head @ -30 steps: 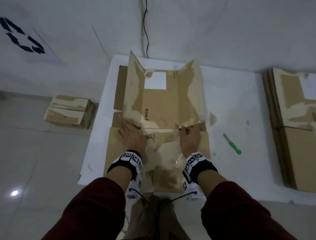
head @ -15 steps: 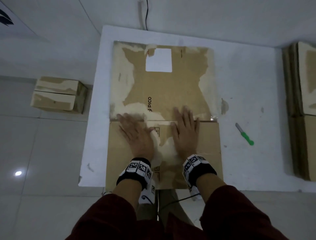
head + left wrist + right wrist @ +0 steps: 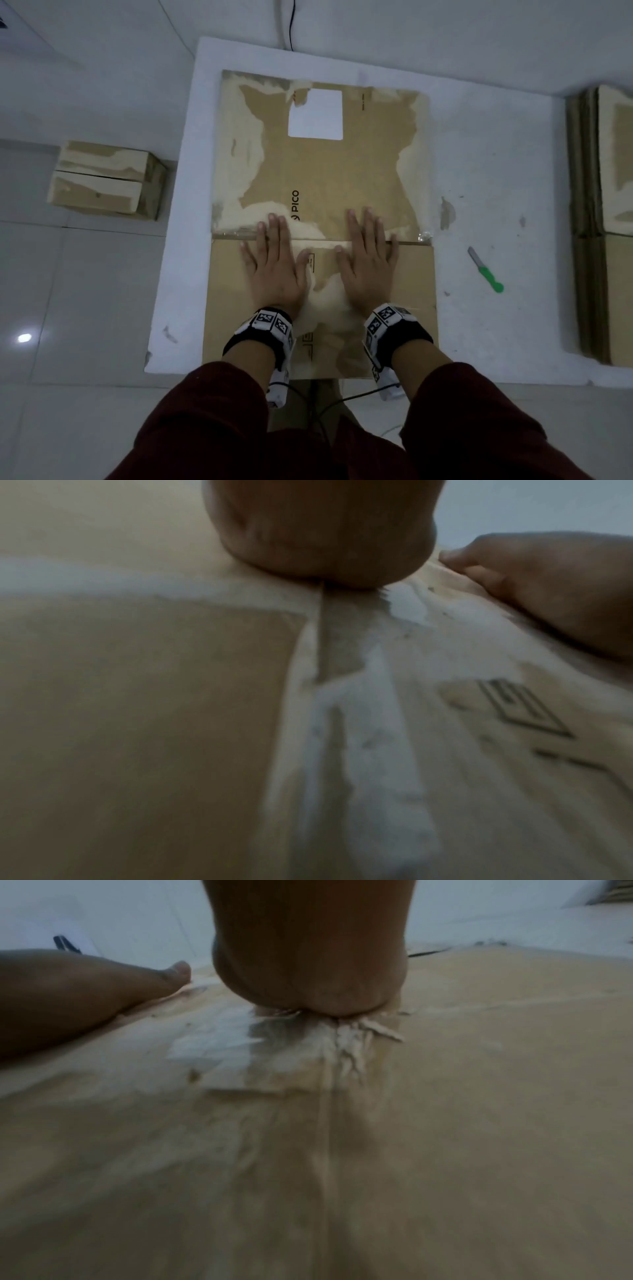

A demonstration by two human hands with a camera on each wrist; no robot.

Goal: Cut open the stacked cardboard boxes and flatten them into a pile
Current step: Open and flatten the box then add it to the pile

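Note:
A cut-open brown cardboard box (image 3: pixel 318 178) with torn patches, a white label and "PICO" print lies flat on the white table (image 3: pixel 486 164). My left hand (image 3: pixel 272 262) and right hand (image 3: pixel 368 260) press on it side by side, palms down and fingers straight, across the fold between its far and near panels. In the left wrist view the heel of my left hand (image 3: pixel 315 534) rests on the cardboard (image 3: pixel 137 723), with the right hand (image 3: pixel 555 588) beside it. The right wrist view shows my right hand's heel (image 3: pixel 308 947) on torn cardboard (image 3: pixel 479 1123).
A green-handled knife (image 3: pixel 485 270) lies on the table right of the box. A pile of flattened boxes (image 3: pixel 606 219) sits at the table's right edge. Two stacked closed boxes (image 3: pixel 102 180) stand on the tiled floor to the left. A black cable (image 3: pixel 293 24) runs down the wall.
The upright flaps of the box have been pushed down flat. Both hands went from gripping the fold with curled fingers to pressing with flat palms and moved slightly forward.

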